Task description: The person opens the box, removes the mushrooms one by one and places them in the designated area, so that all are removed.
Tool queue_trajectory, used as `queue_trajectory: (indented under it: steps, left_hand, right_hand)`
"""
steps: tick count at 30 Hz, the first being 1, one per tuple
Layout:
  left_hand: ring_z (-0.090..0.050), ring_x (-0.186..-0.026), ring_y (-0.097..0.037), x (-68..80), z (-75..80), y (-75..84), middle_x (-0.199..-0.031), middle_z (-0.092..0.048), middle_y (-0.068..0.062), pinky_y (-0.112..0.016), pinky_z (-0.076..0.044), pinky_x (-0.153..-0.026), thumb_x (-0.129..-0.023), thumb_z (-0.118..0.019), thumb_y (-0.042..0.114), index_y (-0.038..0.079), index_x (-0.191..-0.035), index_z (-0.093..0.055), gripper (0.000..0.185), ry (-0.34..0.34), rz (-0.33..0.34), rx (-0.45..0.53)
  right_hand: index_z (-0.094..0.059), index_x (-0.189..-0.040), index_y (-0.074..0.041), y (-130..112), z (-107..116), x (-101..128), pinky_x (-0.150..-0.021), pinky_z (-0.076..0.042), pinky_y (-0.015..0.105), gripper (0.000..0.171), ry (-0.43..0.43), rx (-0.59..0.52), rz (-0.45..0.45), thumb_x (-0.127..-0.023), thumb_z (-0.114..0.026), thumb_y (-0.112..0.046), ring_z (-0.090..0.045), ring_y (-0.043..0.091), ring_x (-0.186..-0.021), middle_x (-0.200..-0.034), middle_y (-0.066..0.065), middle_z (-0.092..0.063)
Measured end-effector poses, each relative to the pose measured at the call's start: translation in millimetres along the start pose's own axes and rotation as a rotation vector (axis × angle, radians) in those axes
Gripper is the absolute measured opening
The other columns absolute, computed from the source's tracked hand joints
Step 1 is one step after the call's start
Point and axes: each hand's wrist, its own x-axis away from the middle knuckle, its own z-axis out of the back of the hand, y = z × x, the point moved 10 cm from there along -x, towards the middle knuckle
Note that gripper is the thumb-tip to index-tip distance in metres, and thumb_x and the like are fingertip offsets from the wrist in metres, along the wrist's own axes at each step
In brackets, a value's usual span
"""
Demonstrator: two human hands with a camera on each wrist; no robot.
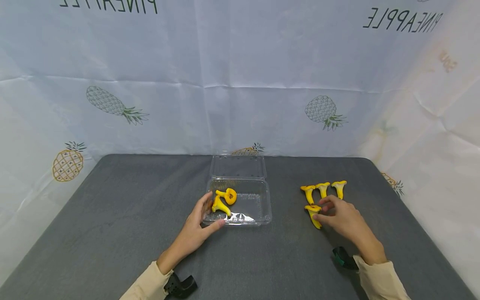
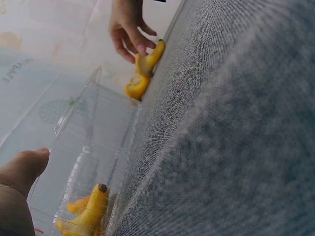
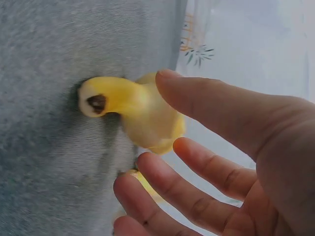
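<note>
My left hand point(image 1: 191, 233) lies around the front left corner of a clear plastic clamshell box point(image 1: 255, 208), thumb along its front and fingers at its left wall. Two yellow chanterelle mushrooms point(image 1: 221, 206) lie inside, on the box's left side. My right hand point(image 1: 346, 218) is spread around a chanterelle point(image 3: 135, 105) lying on the table. In the right wrist view, the thumb tip overlaps this mushroom and the other fingers stand apart from it; whether they touch is unclear. Just behind are three more chanterelles point(image 1: 322, 189) in a row.
The box's hinged lid point(image 1: 238, 166) stands raised at the back. Grey cloth covers the table point(image 1: 112, 216). A white curtain point(image 1: 240, 62) printed with pineapples hangs behind the far edge and along the sides. Dark bands point(image 1: 180, 287) sit at both wrists.
</note>
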Motion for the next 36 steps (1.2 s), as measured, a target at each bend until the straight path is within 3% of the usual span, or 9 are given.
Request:
queue_trajectory:
  steps: [14, 36]
  left_hand:
    - [-0.027, -0.15, -0.037, -0.5, -0.9, -0.7, -0.165, -0.019, -0.017, -0.059, -0.027, -0.12, -0.094, -0.07, 0.031, 0.015, -0.159, -0.016, 0.086, 0.0, -0.008, 0.002]
    - [-0.027, -0.15, -0.036, -0.7, 0.0, 0.9, -0.165, -0.017, -0.016, -0.058, -0.028, -0.119, -0.094, -0.069, 0.03, 0.014, -0.159, -0.015, 0.086, -0.001, -0.02, 0.0]
  right_hand:
    - [-0.059, -0.124, 0.0, -27, 12, 11, -0.074, -0.059, 0.043, 0.047, 0.095, -0.029, 0.092, -0.09, -0.074, -0.029, -0.068, 0.035, -0.099, -0.12, 0.021, -0.064]
    - [-0.067, -0.116, -0.001, -72, 0, 16, -0.08, -0.06, 0.043, 0.033, 0.169, -0.105, 0.27, -0.088, -0.076, -0.016, -0.07, 0.027, -0.095, -0.113, 0.014, -0.071]
